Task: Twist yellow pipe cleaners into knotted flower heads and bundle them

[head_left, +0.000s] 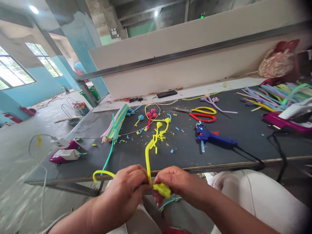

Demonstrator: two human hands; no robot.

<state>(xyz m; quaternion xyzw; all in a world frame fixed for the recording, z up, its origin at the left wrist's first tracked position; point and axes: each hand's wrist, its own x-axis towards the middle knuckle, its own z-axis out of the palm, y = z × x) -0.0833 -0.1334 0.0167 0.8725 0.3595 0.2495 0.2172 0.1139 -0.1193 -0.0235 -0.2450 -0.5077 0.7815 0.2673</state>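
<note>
Both my hands are closed on a yellow pipe cleaner (147, 159) just in front of the table's near edge. My left hand (130, 191) pinches it; one length stands up between the hands and a curved end sticks out to the left. In the fingers of my right hand (179, 183) sits its coiled, bunched part (162, 190). Some fingertips are hidden. Beyond the hands lie yellow pipe-cleaner pieces with knotted heads (159, 125), a red one (151, 117) and a blue one (139, 119).
A bundle of pastel pipe cleaners (117, 125) lies left of centre. Scissors (202, 112) and a blue glue gun (214, 138) rest on the right. Purple power strips (64, 156) stand near both sides. More pipe cleaners (285, 94) are piled far right; small clippings litter the dark table (180, 159).
</note>
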